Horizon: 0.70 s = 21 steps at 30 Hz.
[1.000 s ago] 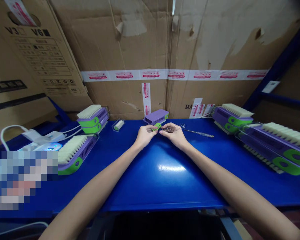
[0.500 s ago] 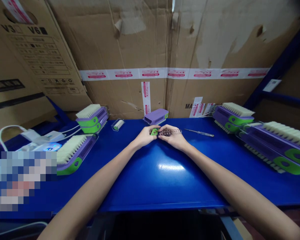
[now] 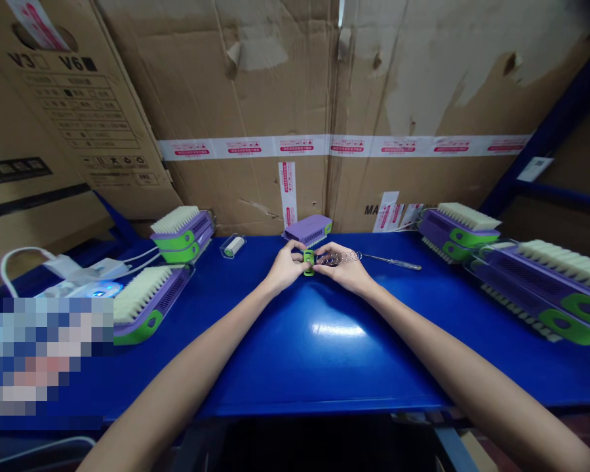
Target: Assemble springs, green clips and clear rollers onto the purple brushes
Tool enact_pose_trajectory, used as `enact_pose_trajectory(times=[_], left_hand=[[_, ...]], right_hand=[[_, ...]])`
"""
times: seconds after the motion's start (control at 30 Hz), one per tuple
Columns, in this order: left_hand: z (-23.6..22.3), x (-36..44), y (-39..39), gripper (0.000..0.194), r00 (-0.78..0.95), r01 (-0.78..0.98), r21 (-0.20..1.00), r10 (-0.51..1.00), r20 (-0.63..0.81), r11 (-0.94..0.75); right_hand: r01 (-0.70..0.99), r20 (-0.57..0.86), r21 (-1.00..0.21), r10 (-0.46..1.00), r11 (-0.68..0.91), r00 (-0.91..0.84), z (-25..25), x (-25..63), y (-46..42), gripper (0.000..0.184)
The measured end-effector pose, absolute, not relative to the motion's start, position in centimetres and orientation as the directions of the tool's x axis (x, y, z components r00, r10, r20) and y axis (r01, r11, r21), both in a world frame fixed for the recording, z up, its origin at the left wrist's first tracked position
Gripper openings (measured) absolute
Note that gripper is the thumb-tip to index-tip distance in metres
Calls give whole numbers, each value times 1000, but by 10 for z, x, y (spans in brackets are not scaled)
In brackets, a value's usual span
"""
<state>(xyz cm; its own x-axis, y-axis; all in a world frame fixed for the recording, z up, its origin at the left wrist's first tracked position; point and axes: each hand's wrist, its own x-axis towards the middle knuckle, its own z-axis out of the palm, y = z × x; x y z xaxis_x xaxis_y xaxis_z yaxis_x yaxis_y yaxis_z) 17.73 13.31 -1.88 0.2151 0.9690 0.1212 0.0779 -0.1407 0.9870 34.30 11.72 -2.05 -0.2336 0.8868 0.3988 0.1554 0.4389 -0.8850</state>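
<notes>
My left hand [image 3: 284, 267] is closed, its thumb and fingers pinching a small green plastic piece [image 3: 309, 264] with cut-outs, turned upright. My right hand [image 3: 347, 272] is closed on a metal coil spring [image 3: 347, 256] that lies along its fingers and points right. The inner end of this spring meets the green piece, though the fingers hide whether the two are joined. Just behind my hands stands a purple and green brush body [image 3: 307, 229]. A thin screwdriver [image 3: 404, 265] lies to the right of my right hand.
Purple-green brushes with cream bristles are stacked at the left [image 3: 181, 236] and right [image 3: 545, 282]. A clear case with a small white-green part [image 3: 234, 246] sits back left. White cables and a lit power strip [image 3: 101, 288] lie left. Cardboard [image 3: 246, 183] walls the blue table's back.
The green piece has turned from a slant to upright between my fingers. The spring has shifted a little in my right hand. The brushes and screwdriver stay where they were.
</notes>
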Motion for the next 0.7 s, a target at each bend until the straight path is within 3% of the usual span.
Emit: enact_pose_trajectory(times=[0.17, 0.33, 0.47, 0.7], left_hand=[[-16, 180, 131, 45, 201, 58, 983, 967, 159, -174], [-16, 182, 130, 38, 196, 79, 976, 963, 185, -204], [-18, 183, 131, 39, 215, 101, 972, 959, 186, -212], [-19, 179, 133, 37, 199, 152, 967, 965, 172, -204]], right_hand=[[185, 419, -868, 879, 461, -228, -21, 345, 119, 25], [269, 520, -787, 831, 556, -198, -24, 344, 123, 28], [339, 517, -769, 839, 543, -171, -25, 343, 125, 19], [379, 537, -694, 791, 612, -293, -26, 348, 125, 28]])
